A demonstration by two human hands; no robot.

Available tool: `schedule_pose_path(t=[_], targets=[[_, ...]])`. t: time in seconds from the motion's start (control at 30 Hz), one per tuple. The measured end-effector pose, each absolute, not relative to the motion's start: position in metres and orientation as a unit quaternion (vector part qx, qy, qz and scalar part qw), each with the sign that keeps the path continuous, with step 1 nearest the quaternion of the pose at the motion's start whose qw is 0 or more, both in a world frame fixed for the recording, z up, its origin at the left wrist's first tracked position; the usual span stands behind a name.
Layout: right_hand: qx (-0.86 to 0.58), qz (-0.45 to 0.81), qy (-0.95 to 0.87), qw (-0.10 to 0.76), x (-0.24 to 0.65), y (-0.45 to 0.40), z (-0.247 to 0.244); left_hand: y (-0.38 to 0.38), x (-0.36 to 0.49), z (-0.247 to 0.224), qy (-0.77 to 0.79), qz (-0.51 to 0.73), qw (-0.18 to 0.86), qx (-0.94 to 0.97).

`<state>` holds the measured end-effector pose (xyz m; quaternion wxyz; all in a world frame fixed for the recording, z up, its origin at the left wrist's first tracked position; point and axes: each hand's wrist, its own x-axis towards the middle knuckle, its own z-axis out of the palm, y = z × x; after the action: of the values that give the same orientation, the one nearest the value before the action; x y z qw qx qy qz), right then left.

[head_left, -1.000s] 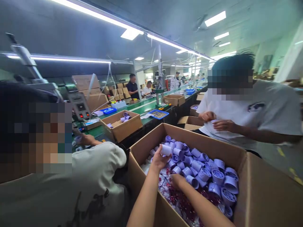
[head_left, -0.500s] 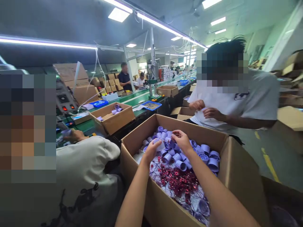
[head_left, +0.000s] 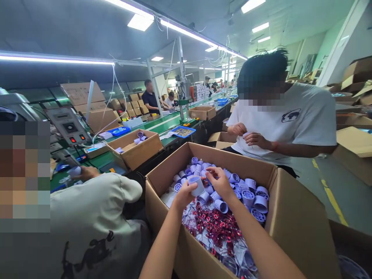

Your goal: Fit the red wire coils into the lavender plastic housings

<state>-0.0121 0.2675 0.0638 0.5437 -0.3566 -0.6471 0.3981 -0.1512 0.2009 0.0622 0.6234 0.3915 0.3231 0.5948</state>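
My left hand [head_left: 185, 194] grips a pale lilac plastic cup [head_left: 197, 186], its open rim tilted upward. Just right of that cup, my right hand [head_left: 217, 179] has its thumb and fingertips pinched together; whatever is between them is too small to make out. Both hands are over a large cardboard box [head_left: 279, 201]. Many lilac cups [head_left: 260, 204] fill its far and right parts, some showing spoked ends. Nearer me lies a heap of small red parts with thin wires [head_left: 222, 224], on whitish plastic wrapping.
A person in a white shirt [head_left: 308, 120] sits beyond the box at right, hands together. Another person's grey-green back [head_left: 99, 217] is close at left. A smaller carton [head_left: 136, 153], a blue tray [head_left: 183, 131] and machines line the green conveyor.
The cup in my left hand has turned so its rim and side show more. My right hand has moved slightly left and down. The whole view has shifted a little.
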Motion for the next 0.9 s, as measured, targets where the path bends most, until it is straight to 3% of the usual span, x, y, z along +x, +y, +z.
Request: schedule_pose_path(t=[0.2,0.4,0.53,0.63,0.77,0.9], targets=[[-0.29,0.36,-0.768,0.443,-0.008,0.264,0.059,0.2,-0.153,0.059,0.298,0.629,0.632,0.341],[-0.295,0.271,-0.793,0.459,-0.008,0.266,0.049,0.202,-0.154,0.052,0.274,0.612,0.652,0.353],[-0.301,0.309,-0.769,0.473,-0.007,0.265,0.054,0.201,-0.153,0.052,0.281,0.6,0.646,0.38],[-0.332,0.419,-0.678,0.505,0.0,0.262,0.067,0.2,-0.153,0.054,0.373,0.616,0.534,0.442],[-0.292,0.589,-0.556,0.509,0.018,0.248,0.08,0.204,-0.155,0.052,0.521,0.583,0.252,0.57],[-0.266,0.659,-0.524,0.469,0.038,0.223,0.076,0.21,-0.157,0.048,0.544,0.543,0.182,0.613]])
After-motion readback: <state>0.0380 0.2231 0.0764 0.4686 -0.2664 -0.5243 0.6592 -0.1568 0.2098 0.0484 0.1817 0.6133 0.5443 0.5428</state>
